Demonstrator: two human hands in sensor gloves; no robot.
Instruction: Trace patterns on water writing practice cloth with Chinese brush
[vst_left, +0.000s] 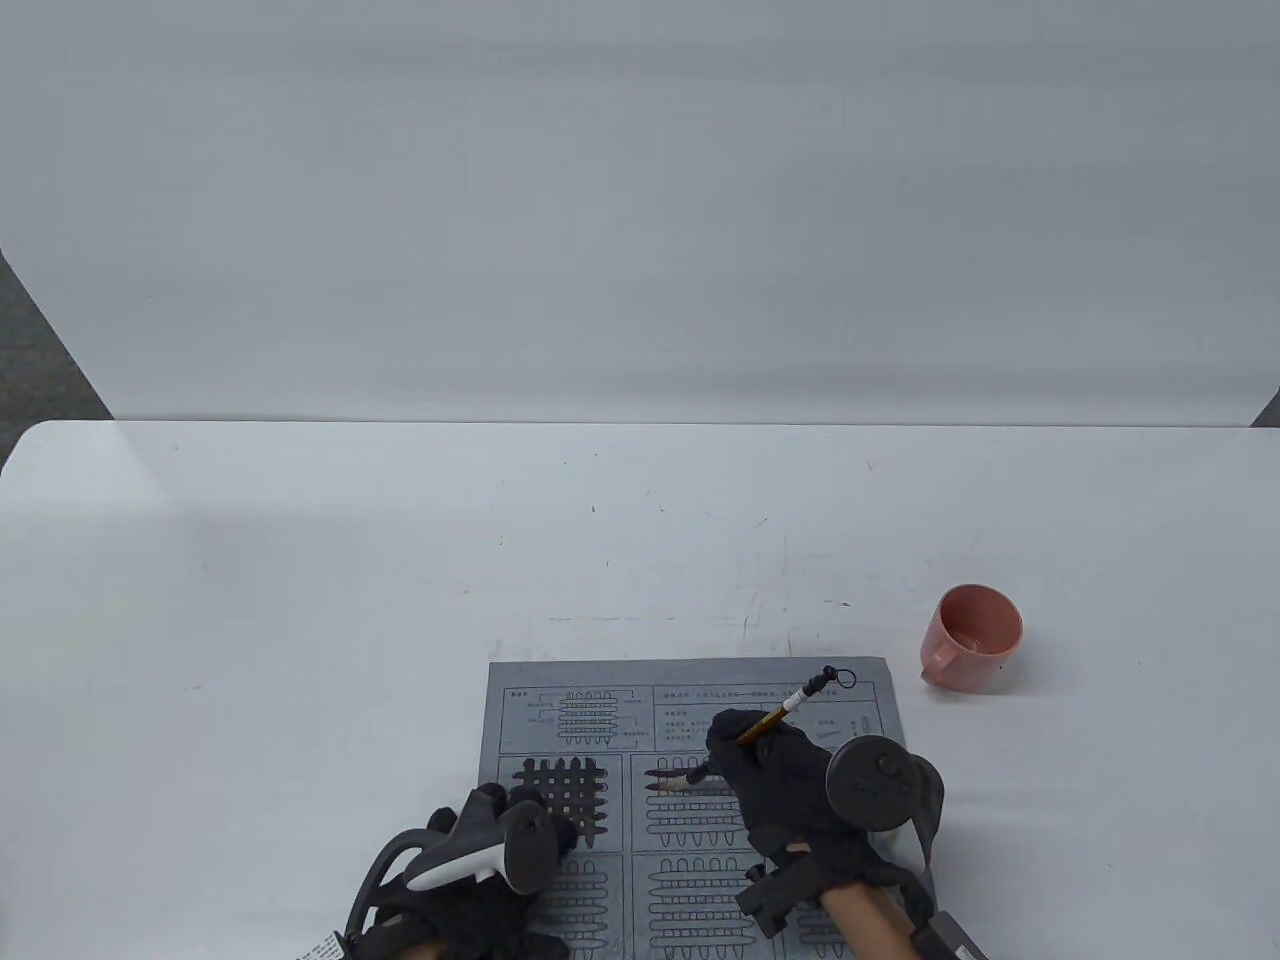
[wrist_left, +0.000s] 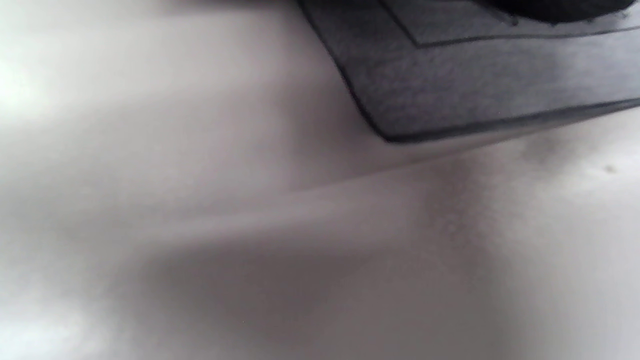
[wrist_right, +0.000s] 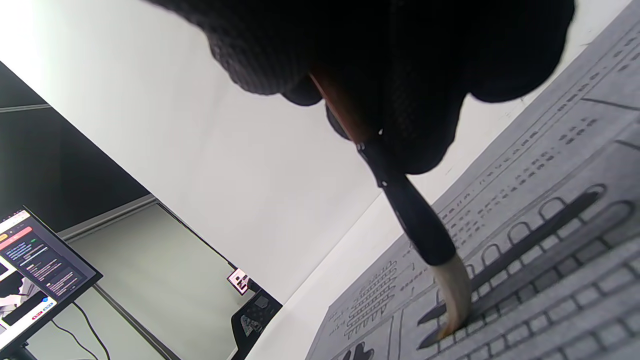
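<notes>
Gloved right hand (wrist_right: 400, 60) gripping brush (wrist_right: 400, 200), pale tip touching grey cloth (wrist_right: 550, 260) (dark strokes alongside)

Overhead table view; both close wrist views share the cloth (vst_left: 690, 790).
</notes>
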